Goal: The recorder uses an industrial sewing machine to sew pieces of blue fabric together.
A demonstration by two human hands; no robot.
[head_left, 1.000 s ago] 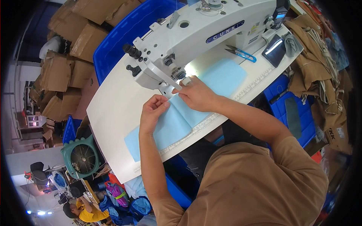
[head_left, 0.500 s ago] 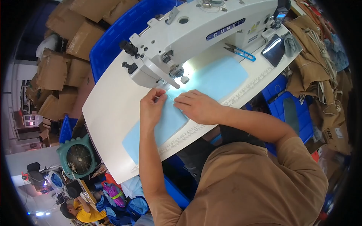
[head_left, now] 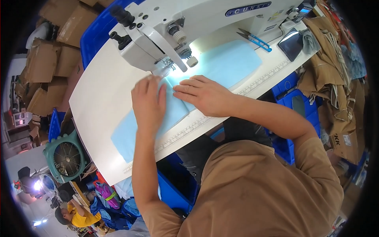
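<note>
Clearly, the pale blue cloth (head_left: 233,62) lies spread over the white desk (head_left: 96,118), just below the needle end of a sewing machine (head_left: 203,21), one part reaching to the left and the other out to the right beneath the machine's arm. A fold or seam runs across its middle toward the near edge of the desk, between the two hands. Whether the cloth sits under the machine's foot cannot be told.

The right hand (head_left: 205,95) rests on the cloth to the right of that line, palm down, its fingers stretched out, close together and not gripping. The left hand (head_left: 148,100) is over the cloth to the left of the line, near the needle; it is blurred, and one cannot tell whether its fingers grasp the cloth.

Bright light falls on the cloth beside the needle. A ruler strip (head_left: 252,89) runs along the near edge of the desk, partly covered by the cloth at the left. Toward the right end lie snips (head_left: 258,42) with a blue handle, a dark phone (head_left: 291,46) and a grey rag (head_left: 310,42) just beside it.

Farther out, brown fabric (head_left: 325,75) is heaped to the right. Cardboard boxes (head_left: 42,65) are piled at the upper left, and a green fan (head_left: 66,158) stands below them.
</note>
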